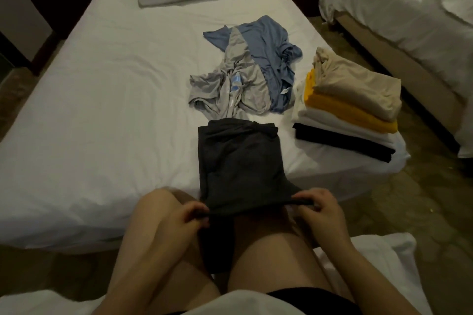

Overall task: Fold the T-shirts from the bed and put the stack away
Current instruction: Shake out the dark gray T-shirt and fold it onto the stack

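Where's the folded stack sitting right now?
Head view: the folded stack sits on the near right corner of the bed, right of the crumpled grey and blue shirts, apart from the dark shirt held by the left hand and right hand.

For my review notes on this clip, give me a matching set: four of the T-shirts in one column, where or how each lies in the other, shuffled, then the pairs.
1. dark grey T-shirt
2. beige T-shirt
3. black T-shirt
4. blue T-shirt

A. bottom of the folded stack
B. crumpled, unfolded, on the bed
C. near edge pinched by left hand and right hand
D. top of the folded stack

Pairs: 1-C, 2-D, 3-A, 4-B
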